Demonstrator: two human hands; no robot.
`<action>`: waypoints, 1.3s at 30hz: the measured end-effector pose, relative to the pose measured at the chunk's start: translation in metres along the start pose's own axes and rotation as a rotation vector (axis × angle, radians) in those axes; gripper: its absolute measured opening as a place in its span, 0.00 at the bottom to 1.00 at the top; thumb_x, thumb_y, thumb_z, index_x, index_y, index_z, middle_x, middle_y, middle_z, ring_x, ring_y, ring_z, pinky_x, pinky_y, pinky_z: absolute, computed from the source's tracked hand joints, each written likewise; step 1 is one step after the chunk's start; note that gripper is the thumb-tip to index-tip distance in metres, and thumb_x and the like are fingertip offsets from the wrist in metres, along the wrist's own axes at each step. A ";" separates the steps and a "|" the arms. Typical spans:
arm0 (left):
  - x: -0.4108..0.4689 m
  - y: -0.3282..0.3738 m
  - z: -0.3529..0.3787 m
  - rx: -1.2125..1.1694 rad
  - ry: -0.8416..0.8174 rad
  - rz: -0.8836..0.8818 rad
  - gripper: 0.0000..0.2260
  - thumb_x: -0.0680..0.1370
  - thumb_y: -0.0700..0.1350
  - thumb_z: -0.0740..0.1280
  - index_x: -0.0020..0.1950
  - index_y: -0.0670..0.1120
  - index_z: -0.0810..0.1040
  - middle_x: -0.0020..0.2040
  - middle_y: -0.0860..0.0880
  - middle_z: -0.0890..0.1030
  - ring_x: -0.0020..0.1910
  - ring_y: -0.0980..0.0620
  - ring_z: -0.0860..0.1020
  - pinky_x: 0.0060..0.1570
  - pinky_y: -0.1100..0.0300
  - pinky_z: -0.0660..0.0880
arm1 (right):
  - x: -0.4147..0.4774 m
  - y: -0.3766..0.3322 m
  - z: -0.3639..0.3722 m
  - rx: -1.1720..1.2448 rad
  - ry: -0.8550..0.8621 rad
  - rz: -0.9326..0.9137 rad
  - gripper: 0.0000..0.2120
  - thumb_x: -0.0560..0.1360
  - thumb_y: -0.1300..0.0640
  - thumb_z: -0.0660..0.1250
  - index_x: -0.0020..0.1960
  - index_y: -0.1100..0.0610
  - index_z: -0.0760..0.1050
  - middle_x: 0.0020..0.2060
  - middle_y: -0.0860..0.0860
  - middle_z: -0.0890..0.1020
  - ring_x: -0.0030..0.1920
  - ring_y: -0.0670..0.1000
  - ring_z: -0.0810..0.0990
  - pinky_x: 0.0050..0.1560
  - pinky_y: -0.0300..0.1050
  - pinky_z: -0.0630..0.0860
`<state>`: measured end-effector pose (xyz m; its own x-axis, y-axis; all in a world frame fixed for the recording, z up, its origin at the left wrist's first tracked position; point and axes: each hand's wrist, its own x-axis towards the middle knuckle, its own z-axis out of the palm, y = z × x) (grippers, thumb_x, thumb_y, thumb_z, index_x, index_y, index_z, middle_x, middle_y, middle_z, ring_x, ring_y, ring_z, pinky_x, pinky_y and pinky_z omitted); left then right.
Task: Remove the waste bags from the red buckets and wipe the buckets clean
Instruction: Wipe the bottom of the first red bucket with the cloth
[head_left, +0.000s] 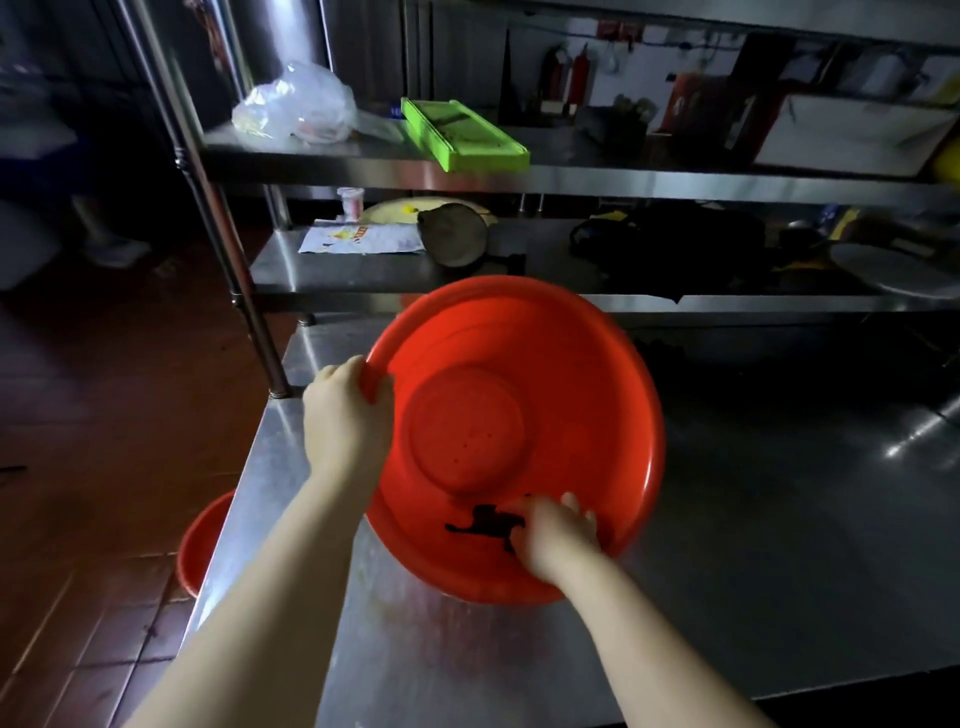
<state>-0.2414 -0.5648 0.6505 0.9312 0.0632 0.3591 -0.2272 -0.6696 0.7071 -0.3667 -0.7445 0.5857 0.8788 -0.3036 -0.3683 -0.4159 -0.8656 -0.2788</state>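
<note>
Nothing's really reading clearly here tbh. A black painted mark (483, 525) is showing on the wall of the red bucket (571, 364), but the right hand (558, 535) is covering part of it. The printed packet (363, 239) lying on the steel shelf (322, 275) is showing orange lettering, way too blurry to read

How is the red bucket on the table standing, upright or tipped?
Tipped: the red bucket faces its inside at the camera, left hand gripping its rim.
</note>
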 end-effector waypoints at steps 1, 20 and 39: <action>-0.003 0.004 0.007 0.004 0.027 0.021 0.09 0.76 0.48 0.66 0.40 0.45 0.75 0.38 0.45 0.75 0.43 0.40 0.74 0.37 0.57 0.63 | -0.001 -0.002 0.001 0.015 -0.097 -0.027 0.20 0.77 0.52 0.58 0.67 0.37 0.70 0.68 0.47 0.73 0.70 0.58 0.65 0.70 0.52 0.61; 0.016 0.021 -0.056 0.283 -0.013 0.496 0.15 0.77 0.53 0.66 0.57 0.45 0.72 0.48 0.45 0.78 0.51 0.41 0.71 0.41 0.48 0.72 | -0.040 -0.119 0.073 0.664 -0.371 -0.427 0.24 0.81 0.59 0.61 0.75 0.52 0.62 0.74 0.49 0.64 0.73 0.47 0.62 0.66 0.26 0.50; 0.051 0.075 -0.001 0.461 -0.090 0.639 0.13 0.77 0.53 0.65 0.57 0.47 0.74 0.55 0.46 0.76 0.60 0.42 0.69 0.47 0.50 0.68 | 0.058 0.016 0.042 -0.684 0.048 -0.268 0.29 0.78 0.51 0.37 0.71 0.43 0.67 0.75 0.51 0.63 0.75 0.67 0.53 0.72 0.66 0.52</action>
<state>-0.2110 -0.6111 0.7223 0.6845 -0.4837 0.5454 -0.6026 -0.7965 0.0500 -0.3319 -0.7589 0.5228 0.9456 -0.0501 -0.3215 0.0400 -0.9627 0.2675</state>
